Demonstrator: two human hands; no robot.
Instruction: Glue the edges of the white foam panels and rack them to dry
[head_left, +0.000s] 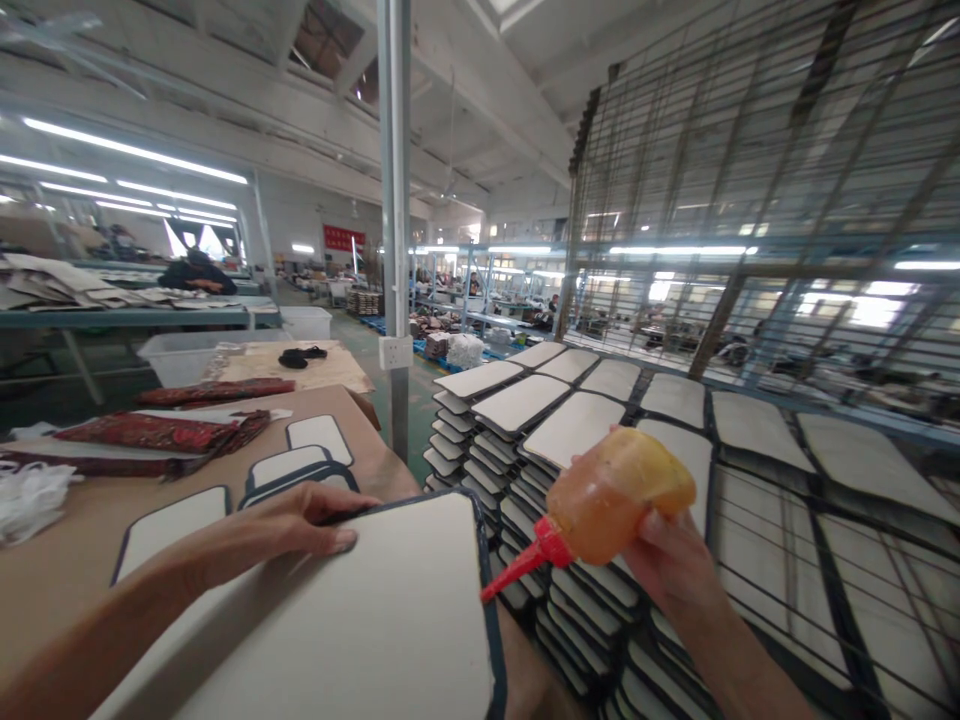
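Note:
A large cream-coloured panel (390, 610) with rounded corners and a dark border lies close in front of me. My left hand (300, 530) is closed on its far edge, thumb on top and the other fingers partly hidden. In my right hand (667, 550) is a squeeze glue bottle (615, 495), yellow-orange and see-through, tilted down to the left. Its red nozzle (521, 570) points at the panel's right border, with the tip at or just over the edge. Whether the tip touches cannot be made out.
Smaller bordered panels (300, 465) and red patterned fabric (161, 435) lie on the brown worktable (300, 400). Tall stacks of similar panels (570, 425) stand to the right, beneath a tilted wire rack (750, 180). A metal post (397, 200) rises beyond the table. A person (196, 272) sits far left.

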